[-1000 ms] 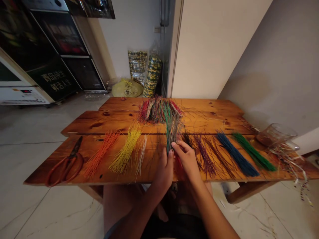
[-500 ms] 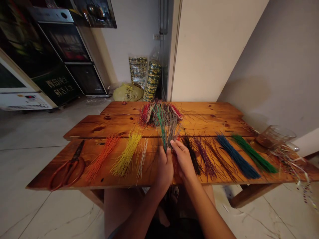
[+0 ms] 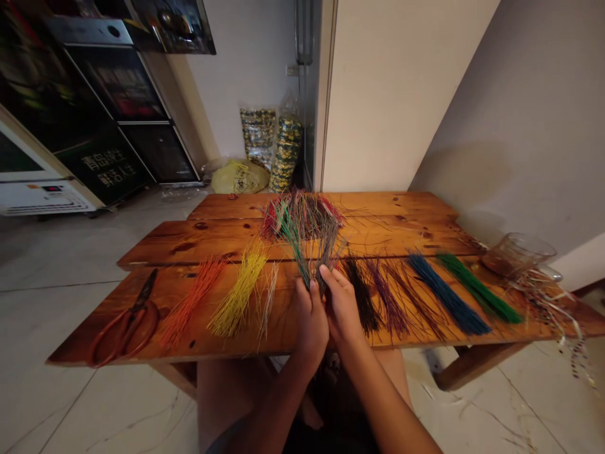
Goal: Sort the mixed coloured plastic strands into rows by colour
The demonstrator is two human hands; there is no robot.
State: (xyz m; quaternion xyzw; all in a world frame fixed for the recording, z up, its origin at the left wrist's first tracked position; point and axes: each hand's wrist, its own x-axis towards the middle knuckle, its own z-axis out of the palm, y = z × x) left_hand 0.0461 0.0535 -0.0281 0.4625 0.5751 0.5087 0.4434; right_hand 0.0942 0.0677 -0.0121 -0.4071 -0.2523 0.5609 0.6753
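A bundle of thin mixed strands [image 3: 308,255], mostly green and grey, stands upright out of the person's two hands and fans open at the top, its tips overlapping the far pile in view. Its lower end is gripped in the left hand [image 3: 311,318], curled closed around it, while the right hand [image 3: 341,309] sits just beside, narrowly closed, with its fingers [image 3: 328,276] pressed against the strands. The hands touch each other and are over the near part of the wooden tabletop [image 3: 387,213], close to its near edge.

Toward the far edge lies a heaped pile of multicoloured strands [image 3: 297,217]. Along the near edge, sorted strands lie in separate rows. Left of the hands are pale strands [image 3: 269,302], yellow strands [image 3: 236,293] and orange strands [image 3: 191,301]. To the right are black strands [image 3: 362,297], purple strands [image 3: 387,299], blue strands [image 3: 447,301] and green strands [image 3: 477,289].

Red-handled scissors [image 3: 125,321] lie at the left end of the tabletop. A glass jar [image 3: 517,255] lies tilted on its side at the right end, among tangled tinsel-like strands [image 3: 551,309].
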